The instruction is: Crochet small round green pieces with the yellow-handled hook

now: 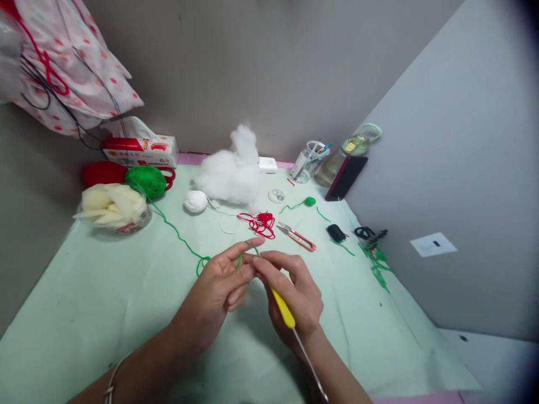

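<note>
Green yarn (179,235) runs from a green ball (146,182) at the back left to my left hand (219,286), where it passes over the raised index finger. The thumb and other fingers of that hand are pinched together at the yarn. My right hand (290,289) grips a crochet hook (283,308) by its yellow handle, its metal shaft pointing down toward me. Both hands meet at the fingertips, above the middle of the table. Any worked stitches between the fingertips are hidden.
Beyond my hands lie tangled red yarn (263,223), orange thread snips (297,237), a white yarn ball (196,201) and fluffy white stuffing (231,168). A bowl (122,224) stands left. A jar of pens (306,163), bottle (332,167) and phone (347,178) line the back right.
</note>
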A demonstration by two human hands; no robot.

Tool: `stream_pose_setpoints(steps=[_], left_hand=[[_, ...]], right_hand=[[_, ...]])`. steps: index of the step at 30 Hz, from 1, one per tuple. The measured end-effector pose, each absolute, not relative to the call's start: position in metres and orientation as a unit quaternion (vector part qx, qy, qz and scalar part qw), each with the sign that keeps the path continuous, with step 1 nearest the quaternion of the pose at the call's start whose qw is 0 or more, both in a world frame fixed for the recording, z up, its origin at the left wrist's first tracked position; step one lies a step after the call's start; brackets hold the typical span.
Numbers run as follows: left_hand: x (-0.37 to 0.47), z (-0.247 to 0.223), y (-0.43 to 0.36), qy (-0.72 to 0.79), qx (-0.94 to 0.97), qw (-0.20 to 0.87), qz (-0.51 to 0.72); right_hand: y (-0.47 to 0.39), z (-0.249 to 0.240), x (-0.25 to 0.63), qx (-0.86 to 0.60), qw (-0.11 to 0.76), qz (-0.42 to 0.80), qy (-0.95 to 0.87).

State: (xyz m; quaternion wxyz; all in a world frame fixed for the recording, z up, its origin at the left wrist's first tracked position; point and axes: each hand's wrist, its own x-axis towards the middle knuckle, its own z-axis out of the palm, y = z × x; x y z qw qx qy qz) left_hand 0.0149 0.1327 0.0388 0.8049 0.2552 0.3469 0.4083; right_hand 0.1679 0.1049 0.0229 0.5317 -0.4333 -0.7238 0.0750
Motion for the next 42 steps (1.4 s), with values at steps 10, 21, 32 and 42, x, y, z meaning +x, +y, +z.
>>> stream_pose_setpoints(steps=[10, 21, 32, 42], left_hand=[[0.011, 0.038, 0.139, 0.348, 0.308, 0.771, 0.434], [0.006, 0.034, 0.141, 0.365, 0.379, 0.739, 0.420], [0.015, 0.038, 0.134, 0.362, 0.309, 0.777, 0.412], [0.012, 0.039, 0.133, 0.339, 0.294, 0.794, 0.410]], right_hand=[[0.115, 0.030, 0.171, -0.427, 0.619, 0.384, -0.535], [0.118, 0.031, 0.175, -0.412, 0.629, 0.445, -0.486], [0.104, 0.018, 0.168, -0.444, 0.487, -0.003, -0.752], [0.116, 0.029, 0.169, -0.418, 0.625, 0.344, -0.562]])
